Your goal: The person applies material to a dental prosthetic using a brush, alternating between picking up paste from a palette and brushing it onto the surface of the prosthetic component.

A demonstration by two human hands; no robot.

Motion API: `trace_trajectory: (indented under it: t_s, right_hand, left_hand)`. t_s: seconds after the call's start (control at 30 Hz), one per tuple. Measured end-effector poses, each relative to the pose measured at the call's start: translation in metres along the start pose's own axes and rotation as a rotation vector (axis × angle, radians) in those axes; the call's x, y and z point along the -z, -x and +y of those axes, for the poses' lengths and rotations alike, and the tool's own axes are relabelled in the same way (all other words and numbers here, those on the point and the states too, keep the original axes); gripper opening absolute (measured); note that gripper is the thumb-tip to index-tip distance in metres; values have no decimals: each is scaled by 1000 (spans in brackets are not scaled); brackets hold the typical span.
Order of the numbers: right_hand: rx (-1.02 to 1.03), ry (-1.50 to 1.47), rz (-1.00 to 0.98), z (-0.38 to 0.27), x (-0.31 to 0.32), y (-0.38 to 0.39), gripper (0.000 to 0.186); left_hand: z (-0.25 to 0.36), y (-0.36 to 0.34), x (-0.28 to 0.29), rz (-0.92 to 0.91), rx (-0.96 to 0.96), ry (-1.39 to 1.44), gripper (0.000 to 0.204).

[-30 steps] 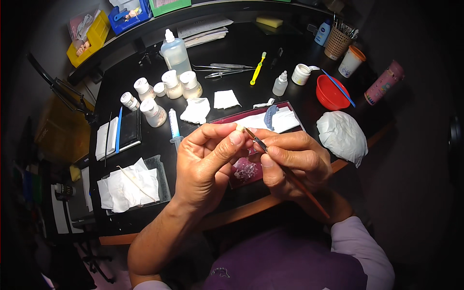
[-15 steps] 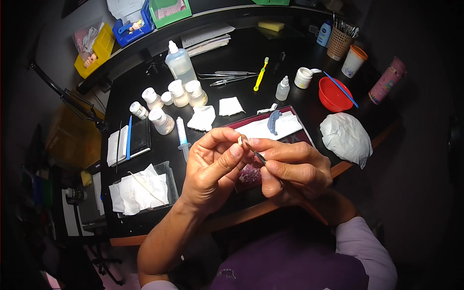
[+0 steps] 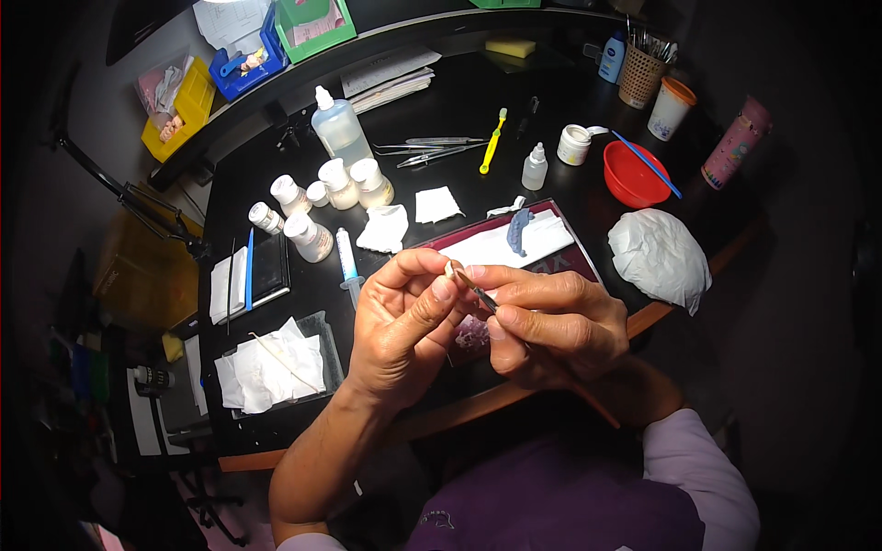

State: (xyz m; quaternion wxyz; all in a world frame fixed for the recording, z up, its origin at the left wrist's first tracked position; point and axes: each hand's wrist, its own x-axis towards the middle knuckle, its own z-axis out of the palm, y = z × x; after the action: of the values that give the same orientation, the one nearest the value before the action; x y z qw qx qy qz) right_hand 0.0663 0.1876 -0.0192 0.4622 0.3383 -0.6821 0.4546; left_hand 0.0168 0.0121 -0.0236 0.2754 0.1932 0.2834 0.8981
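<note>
Between the thumb and fingertip of my left hand (image 3: pixel 404 331) is a small ivory piece (image 3: pixel 449 270), too small to make out exactly. My right hand (image 3: pixel 560 326) grips a thin brush with a dark ferrule (image 3: pixel 486 298) and brown handle, its tip at the ivory piece. The fingers of both hands are close together above a dark red board (image 3: pixel 581 259) holding white paper (image 3: pixel 469 246) and a blue-grey curved piece (image 3: pixel 517 230). A syringe (image 3: pixel 345 253) lies just beyond my left hand.
Several jars (image 3: pixel 340 184), a large squeeze bottle (image 3: pixel 340 133), tweezers (image 3: pixel 436 151), a red bowl (image 3: pixel 634 188) and a paper-covered mound (image 3: pixel 657 262) stand around. A tissue-covered slab (image 3: pixel 329 354) is at left, a lamp arm (image 3: pixel 119 188) at the rim.
The view has shifted, moving the desk right and down in the picture since a second ago. Both hands stay together, with slight movement of the brush tip against the ivory piece.
</note>
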Motion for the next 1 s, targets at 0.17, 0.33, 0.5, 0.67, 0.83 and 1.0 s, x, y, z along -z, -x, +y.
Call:
trace_trajectory:
  t_s: [0.17, 0.33, 0.5, 0.67, 0.83, 1.0]
  right_hand:
    - [11, -22, -10, 1, 0, 1, 26]
    - [13, -14, -36, 0, 3, 0, 27]
    - [9, -15, -26, 0, 1, 0, 26]
    - [13, -1, -37, -1, 2, 0, 27]
    - [29, 77, -100, -1, 5, -2, 27]
    - [37, 78, -98, 0, 5, 0, 26]
  left_hand:
    - [-1, 1, -2, 10, -32, -11, 18]
    - [-1, 0, -4, 1, -38, -11, 18]
    - [0, 1, -2, 16, -30, -11, 18]
    - [0, 1, -3, 14, -29, 1, 19]
    - [-1, 1, -4, 12, -39, 7, 18]
    - [-1, 1, -3, 4, -36, 14, 18]
